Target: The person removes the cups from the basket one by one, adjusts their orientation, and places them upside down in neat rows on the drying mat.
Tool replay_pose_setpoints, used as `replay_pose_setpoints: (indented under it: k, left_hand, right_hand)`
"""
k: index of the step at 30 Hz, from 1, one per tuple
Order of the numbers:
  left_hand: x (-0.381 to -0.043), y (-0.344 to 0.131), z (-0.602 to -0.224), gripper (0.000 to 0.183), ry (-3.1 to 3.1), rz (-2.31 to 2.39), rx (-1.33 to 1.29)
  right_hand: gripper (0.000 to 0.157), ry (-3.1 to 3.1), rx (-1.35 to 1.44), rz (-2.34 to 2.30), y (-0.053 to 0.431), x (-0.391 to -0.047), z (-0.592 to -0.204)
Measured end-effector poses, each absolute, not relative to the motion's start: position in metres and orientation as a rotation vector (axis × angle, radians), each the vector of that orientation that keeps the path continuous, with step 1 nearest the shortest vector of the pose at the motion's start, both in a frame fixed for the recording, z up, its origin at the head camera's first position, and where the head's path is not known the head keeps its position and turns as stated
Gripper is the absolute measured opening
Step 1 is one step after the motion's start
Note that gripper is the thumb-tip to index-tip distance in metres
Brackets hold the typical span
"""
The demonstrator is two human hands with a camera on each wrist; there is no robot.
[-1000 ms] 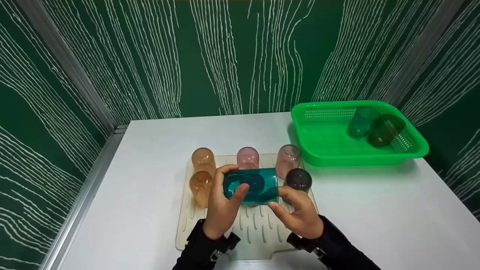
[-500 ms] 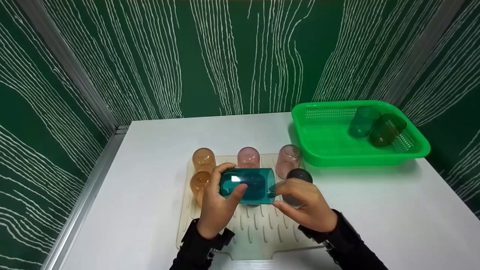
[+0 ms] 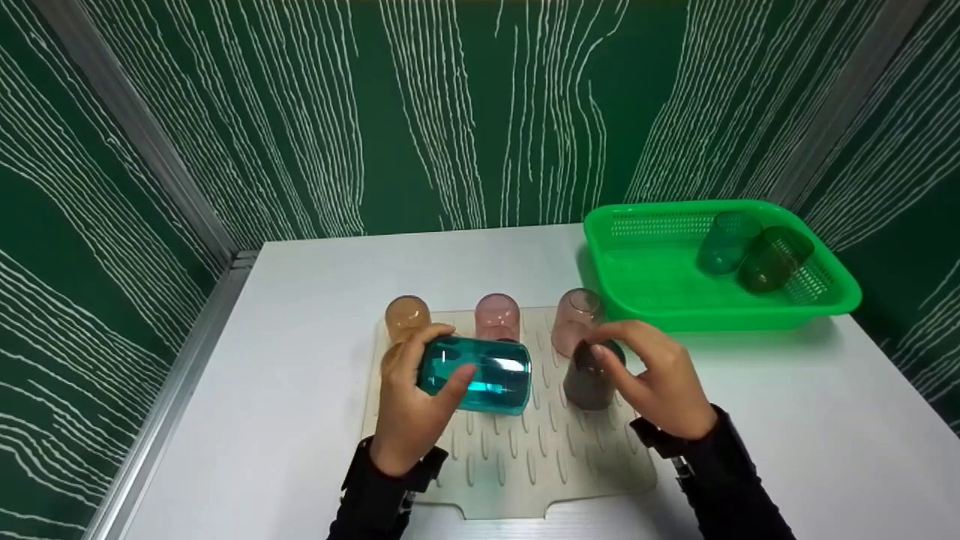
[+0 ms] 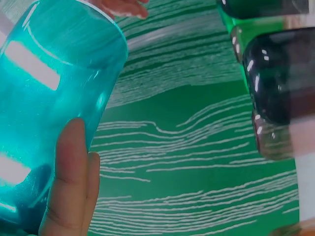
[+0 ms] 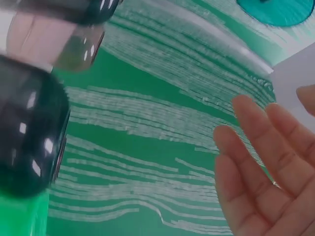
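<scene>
My left hand [image 3: 412, 409] grips a teal drinking glass [image 3: 499, 375], tipped on its side with the mouth toward the right. It is raised above a cream drying mat [image 3: 517, 480]. In the left wrist view, fingers lie along the wall of the teal glass [image 4: 64, 93]. My right hand [image 3: 664, 379] holds nothing; its fingertips overlap the top of a dark grey glass [image 3: 590, 386] in the head view. Its fingers [image 5: 251, 182] are loosely extended in the right wrist view. The dark glass stands upside down on the mat.
Upside-down amber [image 3: 407, 311] and pink glasses [image 3: 497, 311] line the mat's back part; another amber one is mostly hidden behind my left hand. At the back right, a green basket [image 3: 720, 321] contains a teal glass [image 3: 727, 240] and a brownish one [image 3: 776, 259].
My right hand has let go of the teal glass's rim and moved right, over the dark glass. My left hand has shifted left with the teal glass, whose mouth now dips slightly.
</scene>
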State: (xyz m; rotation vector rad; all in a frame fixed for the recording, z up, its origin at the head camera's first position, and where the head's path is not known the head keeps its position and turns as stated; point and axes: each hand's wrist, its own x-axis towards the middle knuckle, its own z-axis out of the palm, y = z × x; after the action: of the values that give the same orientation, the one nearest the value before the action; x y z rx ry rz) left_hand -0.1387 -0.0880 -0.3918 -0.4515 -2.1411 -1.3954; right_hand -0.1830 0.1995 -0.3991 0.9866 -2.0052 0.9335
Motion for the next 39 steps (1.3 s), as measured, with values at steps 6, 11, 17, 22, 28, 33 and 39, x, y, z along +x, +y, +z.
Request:
replay_pose_setpoints:
  k: [6,11,17,22,28,33,39]
  left_hand:
    - [-0.139,-0.089,-0.39,0.046,-2.13,-1.265,-0.48]
    - [-0.137,-0.089,-0.387,0.047,-2.125,-1.169,-0.514]
    - [-0.134,-0.087,-0.383,0.05,-2.188,-1.081,-0.547]
    - [-0.131,-0.088,-0.384,0.054,-2.266,-0.956,-0.538]
    - [-0.125,-0.094,-0.394,0.053,-2.364,-0.728,-0.533]
    - [-0.119,-0.105,-0.408,0.055,-2.445,-0.524,-0.554]
    - [-0.112,-0.117,-0.423,0.057,-2.534,-0.407,-0.574]
  right_hand:
    - [0.023,-2.214,0.758,0.681,0.212,-0.188,-0.403]
    - [0.018,-2.385,0.584,0.593,0.226,-0.195,-0.408]
    - [0.027,-2.621,0.43,0.589,0.239,-0.199,-0.411]
    - [0.031,-2.724,0.403,0.592,0.242,-0.201,-0.413]
    - [0.033,-2.772,0.396,0.612,0.244,-0.205,-0.416]
    - [0.033,-2.777,0.399,0.607,0.246,-0.207,-0.418]
    - [0.034,-2.79,0.399,0.609,0.247,-0.209,-0.423]
